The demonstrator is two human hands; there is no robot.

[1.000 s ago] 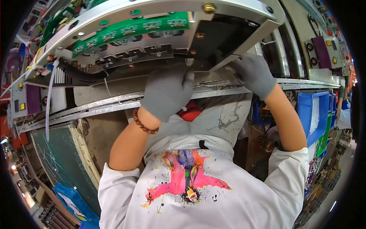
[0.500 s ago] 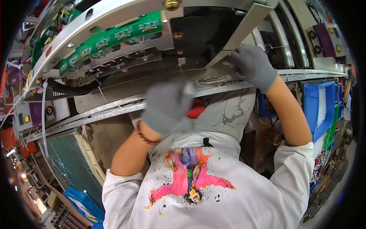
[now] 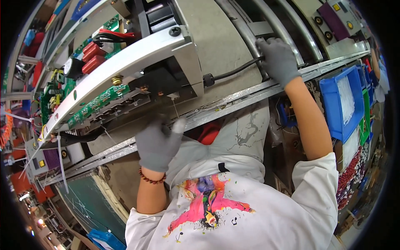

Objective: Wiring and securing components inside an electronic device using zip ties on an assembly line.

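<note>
An open electronics chassis [image 3: 166, 39] with a pale metal frame sits tilted on the bench at upper left. Green circuit boards [image 3: 98, 104] show along its near side. From a black gland on its right end, a black cable [image 3: 239, 70] runs to my right hand [image 3: 278, 60], whose grey-gloved fingers are curled round it beside the metal rollers. My left hand [image 3: 156, 143], also gloved in grey, is off the bench's near edge, below the chassis. Its thumb stands apart and nothing shows in it; the fingertips are partly blurred. A thin pale strip [image 3: 175, 109] hangs from the chassis near that thumb.
Metal rollers [image 3: 277, 25] lie beyond my right hand. A purple-and-grey unit [image 3: 335, 21] stands at far right, with a blue bin [image 3: 342, 102] below it. White cable ties [image 3: 62, 156] dangle at the left. Beneath them is a dark green board [image 3: 93, 200].
The chassis now appears farther left, with its right end and black cable in view. My left hand has drawn back from the bench edge, its thumb spread. My right hand now holds the cable.
</note>
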